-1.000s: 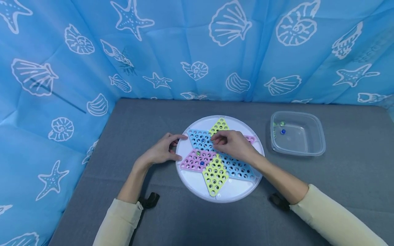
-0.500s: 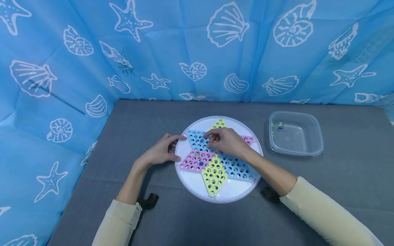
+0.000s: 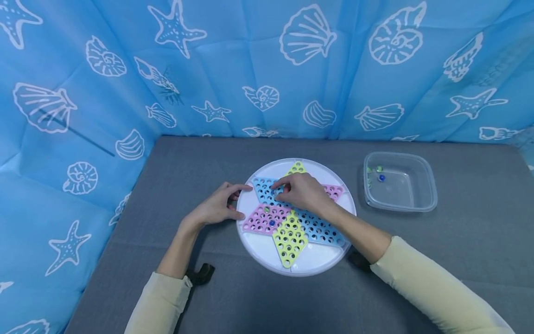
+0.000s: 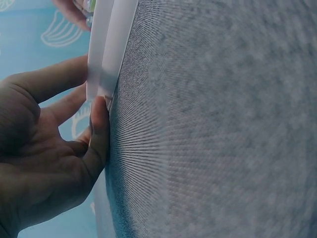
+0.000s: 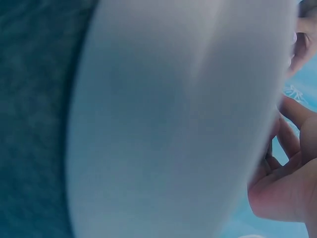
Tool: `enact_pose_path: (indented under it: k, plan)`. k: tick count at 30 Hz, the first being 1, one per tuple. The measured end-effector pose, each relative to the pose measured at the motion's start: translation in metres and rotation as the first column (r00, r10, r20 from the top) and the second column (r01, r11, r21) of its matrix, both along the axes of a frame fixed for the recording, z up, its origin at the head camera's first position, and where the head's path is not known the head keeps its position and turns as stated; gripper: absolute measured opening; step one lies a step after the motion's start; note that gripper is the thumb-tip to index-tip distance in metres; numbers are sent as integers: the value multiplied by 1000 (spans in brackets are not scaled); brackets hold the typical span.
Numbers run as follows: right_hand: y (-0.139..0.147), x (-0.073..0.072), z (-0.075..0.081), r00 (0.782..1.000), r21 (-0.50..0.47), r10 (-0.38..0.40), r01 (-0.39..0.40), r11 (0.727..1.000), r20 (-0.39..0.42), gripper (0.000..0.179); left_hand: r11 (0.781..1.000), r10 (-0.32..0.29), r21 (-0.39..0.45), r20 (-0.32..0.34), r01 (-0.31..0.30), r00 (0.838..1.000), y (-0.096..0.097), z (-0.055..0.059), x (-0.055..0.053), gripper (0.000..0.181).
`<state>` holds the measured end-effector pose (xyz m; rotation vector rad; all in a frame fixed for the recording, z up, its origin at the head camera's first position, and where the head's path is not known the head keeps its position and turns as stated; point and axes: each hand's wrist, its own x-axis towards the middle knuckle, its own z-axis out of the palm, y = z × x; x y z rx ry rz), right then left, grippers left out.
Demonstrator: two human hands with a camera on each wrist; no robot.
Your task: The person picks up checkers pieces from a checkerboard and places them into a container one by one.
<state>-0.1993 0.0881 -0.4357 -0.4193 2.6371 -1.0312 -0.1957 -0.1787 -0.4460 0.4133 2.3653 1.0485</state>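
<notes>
A round white Chinese checkers board (image 3: 329, 257) with a pink, blue and yellow star of holes lies on the table. My left hand (image 3: 221, 203) is at its left rim. The left wrist view shows its fingertips touching the rim (image 4: 101, 64). My right hand (image 3: 302, 192) is over the upper left blue point, index finger and thumb around a clear bluish marble (image 3: 273, 192). Its other fingers are curled under and mostly hidden. A green marble (image 3: 267, 209) and a dark blue marble (image 3: 272, 223) sit in holes of the left pink point.
A clear plastic container (image 3: 417, 204) stands on the table to the right of the board. Several green marbles and a blue marble (image 3: 381, 178) lie at its left side. Grey cloth covers the table (image 3: 250, 306). A blue seashell-print curtain (image 3: 233, 69) hangs behind.
My right hand has moved left across the board to the marble on the blue point. My left hand stays at the rim. The blue marble in the container shifts slightly.
</notes>
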Motion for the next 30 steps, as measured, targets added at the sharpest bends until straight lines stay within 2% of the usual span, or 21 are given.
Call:
enact_pose_path:
  k: [11, 15, 30]
  plan:
    - [-9, -4, 0, 997, 75, -4, 10, 997, -74, 21, 1000, 26, -13, 21, -26, 999, 0, 0, 0, 72]
    - [-10, -5, -1, 995, 60, -1, 7, 998, -102, 18, 999, 32, -18, 18, -32, 999, 1, 0, 0, 73]
    - [-3, -4, 3, 1000, -25, -1, 1, 1000, 21, 18, 999, 27, -33, 19, -27, 999, 3, 1, -1, 74]
